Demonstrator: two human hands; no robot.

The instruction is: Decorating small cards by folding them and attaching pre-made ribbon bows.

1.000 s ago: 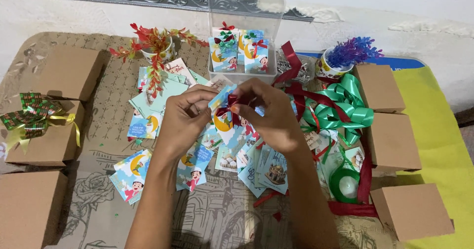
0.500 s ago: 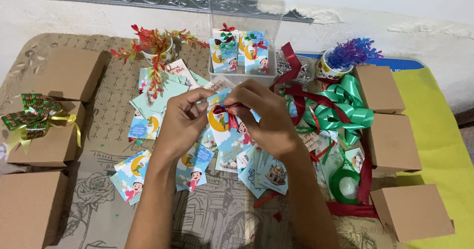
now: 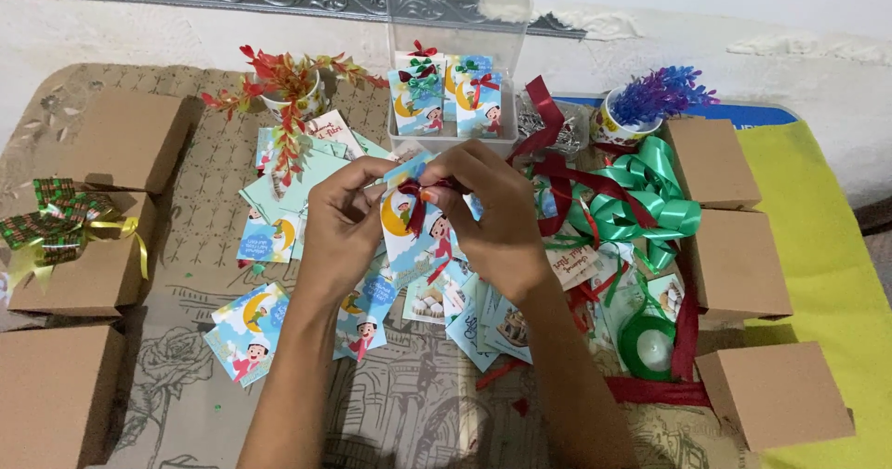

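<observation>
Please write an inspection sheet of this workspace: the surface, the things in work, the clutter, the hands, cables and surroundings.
Surface: patterned tablecloth, a yellow cloth at the right.
Job's things: illustrated card with a red ribbon at its top, held above the table.
Clutter: loose cards, brown boxes, green ribbon, clear box of finished cards, two small plant pots.
Hands: left hand and right hand both pinch the card and ribbon.
Cables: nothing seen.
Surroundings: white wall with a grey ornamental strip.

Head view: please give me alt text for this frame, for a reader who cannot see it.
Two bare hands, left hand and right hand, hold a small illustrated card with a dark red ribbon at its top, above loose cards on a table. Brown cardboard boxes stand at both sides, green curling ribbon to the right.
</observation>
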